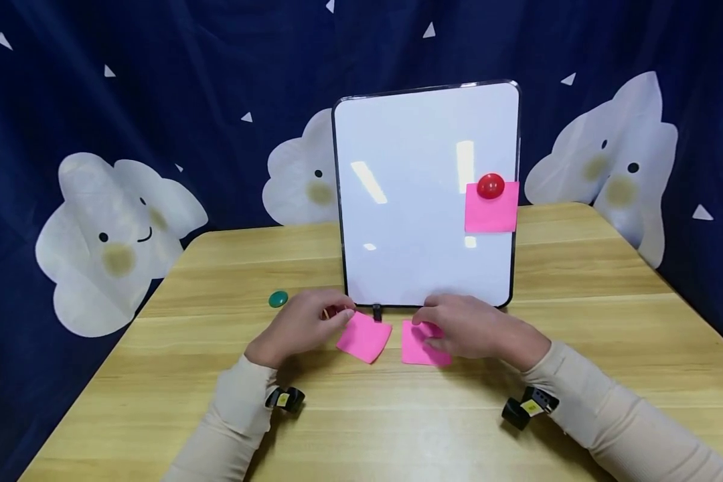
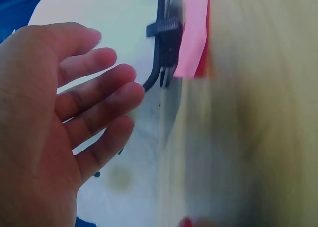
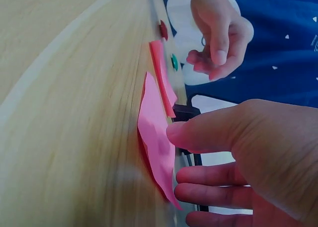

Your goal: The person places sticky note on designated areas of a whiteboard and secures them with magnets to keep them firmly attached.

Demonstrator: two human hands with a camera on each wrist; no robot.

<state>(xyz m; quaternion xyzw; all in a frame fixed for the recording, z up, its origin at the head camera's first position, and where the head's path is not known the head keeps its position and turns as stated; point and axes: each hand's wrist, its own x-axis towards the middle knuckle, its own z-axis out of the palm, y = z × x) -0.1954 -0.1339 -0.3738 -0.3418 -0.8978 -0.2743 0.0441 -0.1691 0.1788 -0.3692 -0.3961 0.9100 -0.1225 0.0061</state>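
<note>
Two pink sticky notes lie side by side on the table below a whiteboard (image 1: 422, 201). My left hand (image 1: 307, 325) hovers beside the left pink note (image 1: 366, 338), its fingers apart and loosely bent in the left wrist view, with nothing held. Over the right pink note (image 1: 418, 348) is my right hand (image 1: 470, 328), covering part of it. The right wrist view shows that hand's thumb (image 3: 198, 132) close to the note (image 3: 156, 132), fingers spread; whether it touches the paper I cannot tell. A red magnet (image 3: 163, 30) sits near my left hand, mostly hidden by it in the head view.
A green magnet (image 1: 278, 299) lies on the wooden table (image 1: 217, 375) left of my left hand. Another pink note (image 1: 488, 217) hangs on the board's right side under a red round magnet (image 1: 491, 186). A black clip (image 1: 377, 312) sits at the board's bottom edge. Behind is a dark blue curtain (image 1: 217, 53).
</note>
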